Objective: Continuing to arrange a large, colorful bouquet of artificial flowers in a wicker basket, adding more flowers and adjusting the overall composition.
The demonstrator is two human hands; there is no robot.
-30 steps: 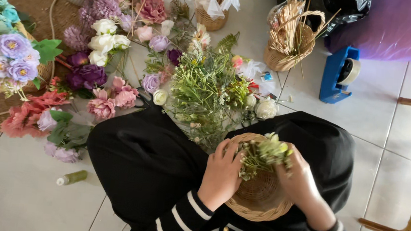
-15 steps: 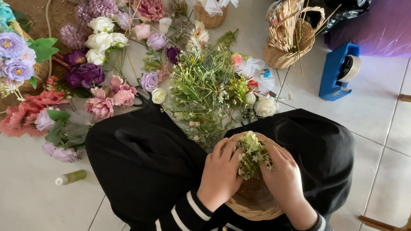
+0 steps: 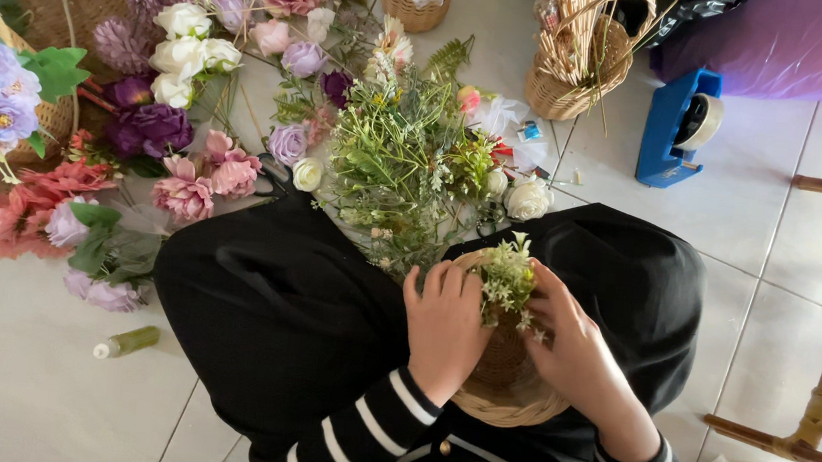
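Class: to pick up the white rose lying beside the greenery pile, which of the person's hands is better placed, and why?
Probably the right hand: the white rose lies beyond it on that side, while the left hand covers the wicker basket beside the green sprig.

Artificial flowers (image 3: 190,129) and loose greenery (image 3: 403,160) crowd the tiled floor beyond the fingers; a blue tape dispenser (image 3: 677,126) sits farther right.

Both arms in black-and-white striped sleeves reach forward over the lap. The left hand (image 3: 444,327) lies palm down, fingers curled together and pointing away. The right hand (image 3: 575,349) arches beside it, fingers bent inward toward the left hand.
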